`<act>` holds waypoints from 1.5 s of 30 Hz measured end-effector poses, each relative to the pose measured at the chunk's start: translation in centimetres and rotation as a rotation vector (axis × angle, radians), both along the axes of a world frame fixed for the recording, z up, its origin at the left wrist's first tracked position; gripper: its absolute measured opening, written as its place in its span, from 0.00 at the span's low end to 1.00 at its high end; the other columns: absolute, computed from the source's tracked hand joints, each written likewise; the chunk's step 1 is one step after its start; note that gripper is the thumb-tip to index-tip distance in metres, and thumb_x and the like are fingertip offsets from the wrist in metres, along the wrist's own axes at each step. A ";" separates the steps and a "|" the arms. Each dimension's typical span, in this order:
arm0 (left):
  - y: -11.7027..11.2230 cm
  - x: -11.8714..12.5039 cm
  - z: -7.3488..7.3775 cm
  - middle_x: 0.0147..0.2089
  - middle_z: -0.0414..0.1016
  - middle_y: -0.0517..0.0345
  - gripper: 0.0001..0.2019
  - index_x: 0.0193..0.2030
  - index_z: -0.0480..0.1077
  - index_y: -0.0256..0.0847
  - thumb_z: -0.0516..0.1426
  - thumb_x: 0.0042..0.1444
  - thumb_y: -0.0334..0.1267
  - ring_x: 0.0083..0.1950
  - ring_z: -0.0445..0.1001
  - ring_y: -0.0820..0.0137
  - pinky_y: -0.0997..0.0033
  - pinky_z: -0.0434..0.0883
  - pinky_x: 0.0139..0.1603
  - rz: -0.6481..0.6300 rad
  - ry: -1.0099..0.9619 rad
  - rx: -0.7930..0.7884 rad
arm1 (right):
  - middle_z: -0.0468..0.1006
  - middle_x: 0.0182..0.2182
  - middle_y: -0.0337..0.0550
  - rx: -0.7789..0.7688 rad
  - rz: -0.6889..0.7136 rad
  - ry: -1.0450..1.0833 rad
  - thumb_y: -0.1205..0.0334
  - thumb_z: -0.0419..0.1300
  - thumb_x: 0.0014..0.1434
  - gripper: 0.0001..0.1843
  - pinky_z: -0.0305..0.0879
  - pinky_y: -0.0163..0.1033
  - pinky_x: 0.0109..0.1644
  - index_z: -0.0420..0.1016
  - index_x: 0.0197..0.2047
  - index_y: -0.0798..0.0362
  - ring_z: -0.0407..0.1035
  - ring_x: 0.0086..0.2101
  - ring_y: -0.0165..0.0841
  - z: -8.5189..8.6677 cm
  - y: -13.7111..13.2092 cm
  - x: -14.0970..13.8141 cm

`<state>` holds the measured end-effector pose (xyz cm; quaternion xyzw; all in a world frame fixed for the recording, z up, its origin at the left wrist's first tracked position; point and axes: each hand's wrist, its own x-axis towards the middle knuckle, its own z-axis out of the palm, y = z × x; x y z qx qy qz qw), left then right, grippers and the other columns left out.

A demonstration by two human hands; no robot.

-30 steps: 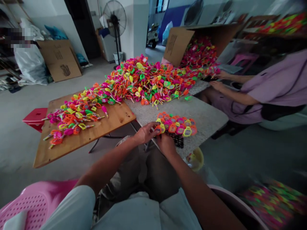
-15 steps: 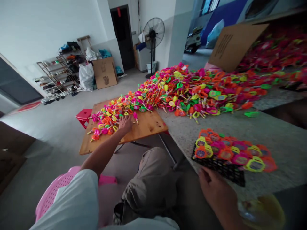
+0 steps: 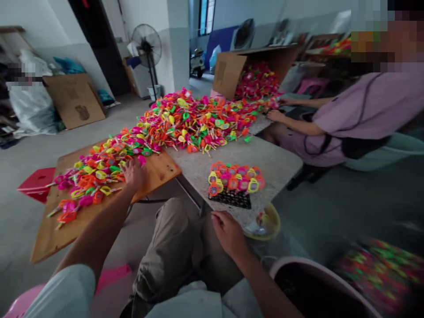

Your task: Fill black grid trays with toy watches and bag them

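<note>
My left hand (image 3: 133,173) reaches onto the near edge of a long heap of toy watches (image 3: 195,119) in pink, orange, yellow and green, many with stick-like ends. Its fingers are stretched out and touch the heap where it covers a wooden table (image 3: 159,170); no watch shows clearly in its grip. My right hand (image 3: 228,232) hovers by the front edge of the grey table (image 3: 274,154), fingers curled in and nothing visible in them. Just beyond it lies a black grid rack (image 3: 232,199), with several toy watches (image 3: 232,181) standing in rows in its back part.
A yellow bowl (image 3: 273,223) is by the grey table's corner. A large tub (image 3: 308,261) stands at my lower right, near a blurred colourful pile (image 3: 380,274). Across the table sits a co-worker (image 3: 357,106), hands near a tipped carton (image 3: 228,73). A red stool (image 3: 36,181) is at left.
My view has swung to the right, bringing the co-worker and tub into sight. My left hand stays at the heap's edge; my right hand remains near the rack.
</note>
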<state>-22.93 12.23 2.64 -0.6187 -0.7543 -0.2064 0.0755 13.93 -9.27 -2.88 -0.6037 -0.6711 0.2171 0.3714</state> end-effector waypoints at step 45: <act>-8.8 22.4 -3.5 0.74 0.57 0.42 0.23 0.69 0.60 0.45 0.52 0.70 0.47 0.75 0.57 0.56 0.46 0.63 0.71 -1.063 -0.337 0.130 | 0.84 0.39 0.53 -0.144 -0.094 -0.460 0.58 0.54 0.70 0.17 0.65 0.38 0.42 0.82 0.45 0.57 0.78 0.39 0.39 0.0 7.7 3.0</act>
